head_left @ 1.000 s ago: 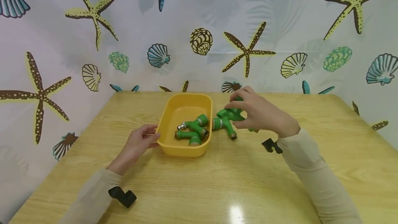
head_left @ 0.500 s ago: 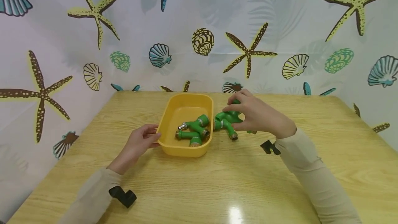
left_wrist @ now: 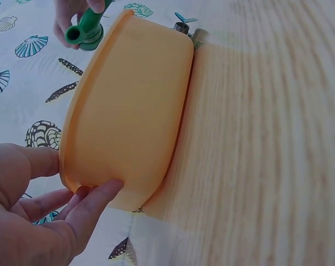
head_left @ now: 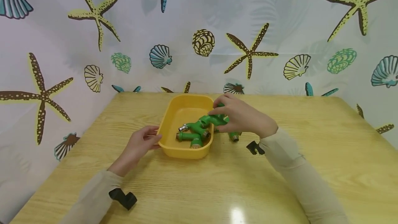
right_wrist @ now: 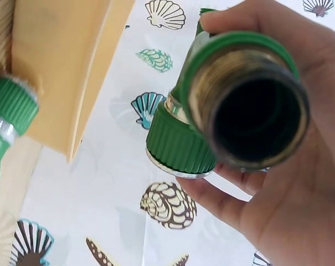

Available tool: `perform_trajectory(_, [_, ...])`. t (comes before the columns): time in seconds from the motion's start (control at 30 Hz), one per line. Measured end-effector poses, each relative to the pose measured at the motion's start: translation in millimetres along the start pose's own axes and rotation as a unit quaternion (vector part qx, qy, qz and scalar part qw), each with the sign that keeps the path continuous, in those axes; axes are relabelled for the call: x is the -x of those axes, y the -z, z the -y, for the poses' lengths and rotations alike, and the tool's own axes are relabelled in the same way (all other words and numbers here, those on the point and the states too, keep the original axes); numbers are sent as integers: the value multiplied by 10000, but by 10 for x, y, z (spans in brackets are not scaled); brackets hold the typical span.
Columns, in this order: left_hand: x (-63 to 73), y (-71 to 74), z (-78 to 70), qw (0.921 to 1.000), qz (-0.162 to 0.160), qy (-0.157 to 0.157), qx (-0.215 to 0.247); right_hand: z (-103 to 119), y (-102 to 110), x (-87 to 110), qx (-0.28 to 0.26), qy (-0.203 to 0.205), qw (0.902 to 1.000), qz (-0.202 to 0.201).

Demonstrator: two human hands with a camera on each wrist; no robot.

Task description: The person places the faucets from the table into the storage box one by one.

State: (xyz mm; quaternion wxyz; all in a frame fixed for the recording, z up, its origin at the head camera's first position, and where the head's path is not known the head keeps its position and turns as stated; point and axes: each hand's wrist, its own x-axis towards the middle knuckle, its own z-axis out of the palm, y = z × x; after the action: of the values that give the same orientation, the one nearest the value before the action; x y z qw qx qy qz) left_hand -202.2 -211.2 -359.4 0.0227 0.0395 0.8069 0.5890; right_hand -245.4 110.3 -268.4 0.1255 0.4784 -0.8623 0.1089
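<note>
My left hand (head_left: pixel 136 148) holds the near left corner of a yellow plastic bin (head_left: pixel 183 152); in the left wrist view its fingertips (left_wrist: pixel 109 191) press the outer wall and rim. Inside the bin lie two green branched pipe fittings, one (head_left: pixel 195 127) with a silver nozzle, the other (head_left: pixel 186 136) with threaded ends. My right hand (head_left: pixel 244 115) grips another green pipe fitting (right_wrist: pixel 178 138) over the bin's right rim. The right wrist view shows this fitting's ribbed collar and its open threaded end facing the camera.
On the wooden table (head_left: pixel 174 189), just right of the bin, rests a green pipe fitting (head_left: pixel 234 136), partly hidden behind the right hand; its ribbed collar (right_wrist: pixel 12 105) shows in the right wrist view. A white cloth (head_left: pixel 199 13) printed with shells and starfish hangs behind and at the sides.
My right hand has moved left with the green pipe fitting, from above the table to the bin's right rim. The left hand stays at the bin's corner.
</note>
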Motion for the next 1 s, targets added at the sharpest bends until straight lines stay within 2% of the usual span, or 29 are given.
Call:
perform_trajectory(0.3, [23, -37, 6, 9998, 49, -119, 179, 107, -129, -299, -303, -136, 9983, 470])
perform_trajectory(0.47, [9, -30, 6, 9998, 49, -140, 133, 168, -190, -417, -333, -155, 9977, 570])
perform_trajectory(0.8, [9, 14, 10, 10000, 25, -31, -12, 305, -273, -573, -283, 7, 9976, 625])
perform_trajectory(1.0, [6, 24, 5, 10000, 33, -9, -22, 347, -336, -629, -338, -57, 9962, 806])
